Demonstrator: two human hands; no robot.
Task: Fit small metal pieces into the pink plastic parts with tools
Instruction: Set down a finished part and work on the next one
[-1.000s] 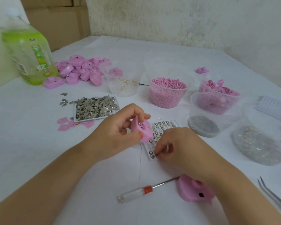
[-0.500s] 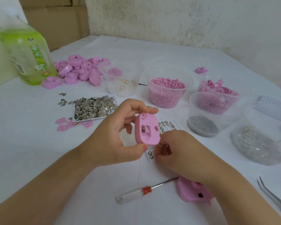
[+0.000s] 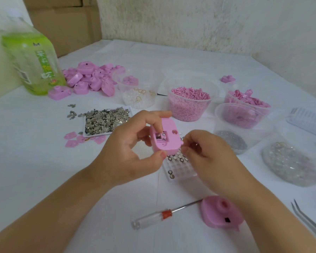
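Insertion step: left grip (image 3: 128,152) clasps the pink part (image 3: 169,143) above the bench (image 3: 35,161); right grip (image 3: 208,157) pinches beside it, contents too small to tell. Next, probably: seating a metal piece in the recess (image 3: 161,136).

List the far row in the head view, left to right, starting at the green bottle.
Green bottle, pile of pink parts, clear tub with gold rings, tub of pink pellets, tub of pink pieces.
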